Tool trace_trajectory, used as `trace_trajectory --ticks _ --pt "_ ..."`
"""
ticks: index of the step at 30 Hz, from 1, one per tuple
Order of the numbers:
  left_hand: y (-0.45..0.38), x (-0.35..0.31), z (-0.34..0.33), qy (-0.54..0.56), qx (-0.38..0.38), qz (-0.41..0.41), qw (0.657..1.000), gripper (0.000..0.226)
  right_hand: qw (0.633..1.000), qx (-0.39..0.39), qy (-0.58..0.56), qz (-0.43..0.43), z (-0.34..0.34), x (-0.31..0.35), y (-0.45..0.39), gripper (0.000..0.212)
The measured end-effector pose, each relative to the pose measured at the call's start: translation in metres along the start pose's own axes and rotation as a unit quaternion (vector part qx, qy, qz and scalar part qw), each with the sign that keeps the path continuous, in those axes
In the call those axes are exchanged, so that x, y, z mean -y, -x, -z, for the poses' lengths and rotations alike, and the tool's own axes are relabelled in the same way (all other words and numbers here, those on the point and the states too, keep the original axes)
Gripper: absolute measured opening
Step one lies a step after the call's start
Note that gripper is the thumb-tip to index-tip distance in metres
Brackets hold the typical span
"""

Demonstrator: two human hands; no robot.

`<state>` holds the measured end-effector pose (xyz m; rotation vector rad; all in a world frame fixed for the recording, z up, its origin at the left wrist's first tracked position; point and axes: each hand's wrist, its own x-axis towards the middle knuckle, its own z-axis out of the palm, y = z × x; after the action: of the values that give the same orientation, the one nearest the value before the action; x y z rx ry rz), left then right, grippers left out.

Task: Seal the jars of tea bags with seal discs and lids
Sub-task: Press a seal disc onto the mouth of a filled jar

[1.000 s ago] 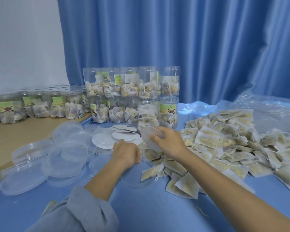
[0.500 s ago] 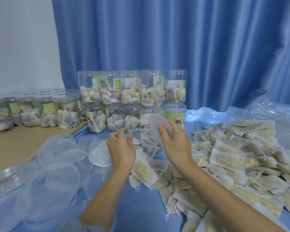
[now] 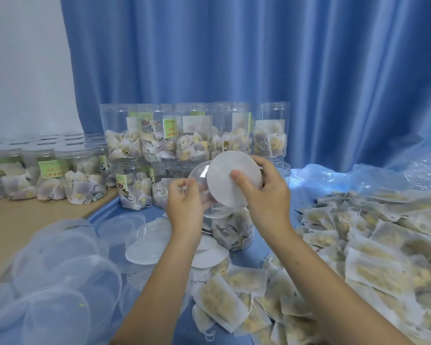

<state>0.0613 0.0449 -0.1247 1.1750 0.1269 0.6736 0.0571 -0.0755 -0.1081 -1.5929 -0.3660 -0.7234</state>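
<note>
My right hand (image 3: 264, 192) pinches a round white seal disc (image 3: 230, 179) and holds it up, tilted toward me. My left hand (image 3: 184, 205) grips a clear plastic lid (image 3: 200, 176) right beside the disc; the disc overlaps the lid's right side. Below both hands stands an open jar of tea bags (image 3: 234, 231) on the blue cloth, its mouth partly hidden by my hands. More white seal discs (image 3: 147, 241) lie to the left of that jar.
Filled jars (image 3: 192, 135) stand stacked in two rows at the back, capped jars (image 3: 60, 175) on the wooden surface at left. Several clear lids (image 3: 60, 275) pile at lower left. Loose tea bags (image 3: 371, 245) cover the cloth at right.
Both hands have risen from the cloth. My right hand lifted the seal disc and my left hand brought up a clear lid to meet it. The camera moved closer.
</note>
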Motion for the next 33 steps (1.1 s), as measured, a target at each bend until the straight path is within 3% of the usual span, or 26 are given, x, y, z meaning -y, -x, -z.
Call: trace_trajectory --ticks 4,8,11,14,15,17,19,22,24,25,27,30,33 --pt "0.001 0.000 -0.001 0.062 0.067 0.050 0.995 0.008 0.999 0.023 0.034 0.002 -0.005 -0.007 -0.003 0.025" --pt "0.002 -0.002 0.002 0.133 0.128 0.054 0.981 0.010 0.990 0.027 0.120 0.064 -0.004 -0.012 0.000 0.041" --pt "0.005 -0.002 0.004 0.112 0.164 0.017 0.980 0.012 0.993 0.069 0.049 0.082 -0.001 -0.007 0.005 0.060" --pt "0.006 0.000 0.004 0.117 0.142 0.017 0.983 0.020 0.993 0.086 -0.081 0.016 -0.002 -0.004 0.008 0.079" --pt "0.006 0.000 0.004 0.144 0.147 0.031 0.978 0.021 0.988 0.093 -0.118 -0.029 -0.004 -0.004 0.010 0.070" --pt "0.006 -0.001 0.003 0.184 0.165 0.049 0.968 0.022 0.968 0.128 -0.181 -0.123 -0.009 -0.001 0.012 0.033" --pt "0.006 -0.001 0.001 0.126 0.141 0.046 0.981 0.021 0.962 0.146 -0.193 -0.126 -0.010 0.001 0.012 0.013" --pt "0.002 0.008 0.005 -0.045 0.058 0.015 0.997 0.034 0.997 0.059 -0.019 0.038 0.002 -0.002 -0.004 0.024" --pt "0.001 0.014 0.010 -0.097 0.046 0.003 0.994 0.035 0.981 0.027 0.141 0.133 0.011 -0.006 -0.024 0.050" --pt "0.002 0.018 0.012 -0.124 0.051 -0.005 0.991 0.038 0.969 0.048 0.194 0.145 0.014 -0.006 -0.035 0.059" --pt "0.003 0.024 0.012 -0.171 0.080 -0.013 0.982 0.051 0.942 0.125 0.278 0.141 0.012 -0.010 -0.054 0.061" --pt "0.006 0.029 0.010 -0.198 0.148 -0.015 0.969 0.075 0.875 0.253 0.396 0.115 0.000 -0.016 -0.067 0.043" --pt "0.007 0.032 0.010 -0.198 0.184 -0.013 0.963 0.077 0.858 0.327 0.395 0.017 -0.004 -0.017 -0.067 0.068"
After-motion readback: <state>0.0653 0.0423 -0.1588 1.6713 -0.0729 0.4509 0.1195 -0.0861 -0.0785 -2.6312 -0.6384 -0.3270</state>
